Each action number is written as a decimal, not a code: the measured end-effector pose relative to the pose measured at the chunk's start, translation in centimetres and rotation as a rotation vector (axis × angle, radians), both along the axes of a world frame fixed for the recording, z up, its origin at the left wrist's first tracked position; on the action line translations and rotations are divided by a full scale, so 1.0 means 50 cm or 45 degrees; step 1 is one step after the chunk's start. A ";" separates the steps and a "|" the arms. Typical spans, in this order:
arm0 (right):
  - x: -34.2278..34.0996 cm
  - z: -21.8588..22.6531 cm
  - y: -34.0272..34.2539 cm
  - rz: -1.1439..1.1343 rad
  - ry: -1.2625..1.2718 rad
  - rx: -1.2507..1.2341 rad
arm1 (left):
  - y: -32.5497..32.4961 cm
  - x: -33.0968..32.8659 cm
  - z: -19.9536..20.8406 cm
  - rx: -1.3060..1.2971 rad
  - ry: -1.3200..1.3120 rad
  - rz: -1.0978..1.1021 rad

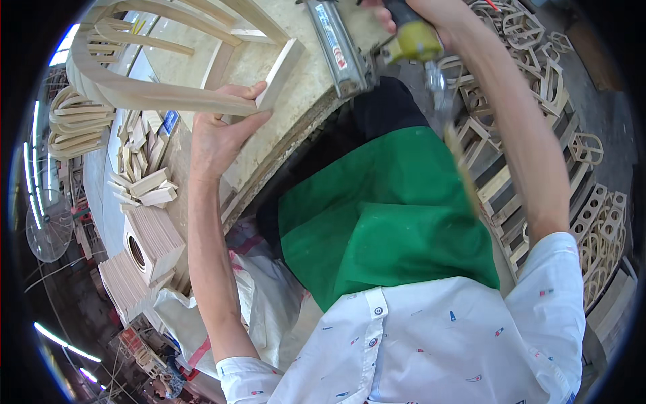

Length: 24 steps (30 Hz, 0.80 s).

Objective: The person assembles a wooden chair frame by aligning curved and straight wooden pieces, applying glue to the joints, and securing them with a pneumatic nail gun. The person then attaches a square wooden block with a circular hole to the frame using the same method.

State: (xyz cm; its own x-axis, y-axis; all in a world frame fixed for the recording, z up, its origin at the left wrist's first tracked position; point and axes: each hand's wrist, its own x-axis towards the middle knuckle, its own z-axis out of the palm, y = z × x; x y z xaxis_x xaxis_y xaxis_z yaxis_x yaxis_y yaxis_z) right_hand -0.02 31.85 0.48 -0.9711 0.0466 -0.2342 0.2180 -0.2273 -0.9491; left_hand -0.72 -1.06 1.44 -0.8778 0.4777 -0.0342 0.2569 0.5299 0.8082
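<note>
Upper left, the left hand (pixel 219 138) pinches one corner of a pale wooden frame (pixel 161 94) over the worktop (pixel 306 81). Top, right of centre, the right hand (pixel 436 12) grips a nail gun (pixel 418 42) — fingers curled round.

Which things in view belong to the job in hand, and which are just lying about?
Likely in the job:
- wooden frame, gripped at its corner by the left hand
- nail gun, held in the right hand
- workbench, under the frame

Apparently lying about:
- small wood blocks, possibly spares
- stacked panels
- white sack
- fan
</note>
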 end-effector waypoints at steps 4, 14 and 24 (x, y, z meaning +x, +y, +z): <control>0.184 0.024 -0.085 -0.112 0.004 -0.257 | 0.004 -0.003 0.002 -0.030 -0.007 0.001; 0.313 -0.015 -0.286 -0.308 0.094 -0.574 | 0.013 -0.005 0.016 -0.088 -0.090 -0.015; 0.308 -0.020 -0.306 -0.288 0.096 -0.611 | -0.001 -0.011 0.002 -0.039 0.007 -0.096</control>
State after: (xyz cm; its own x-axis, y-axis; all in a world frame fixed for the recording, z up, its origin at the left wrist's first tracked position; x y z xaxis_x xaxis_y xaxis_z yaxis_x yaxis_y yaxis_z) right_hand 15.38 16.57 -0.51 -0.9640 0.1616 -0.2110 0.0486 -0.6732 -0.7379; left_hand -1.29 -1.13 1.53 -0.8398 0.5410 -0.0454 0.3010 0.5336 0.7904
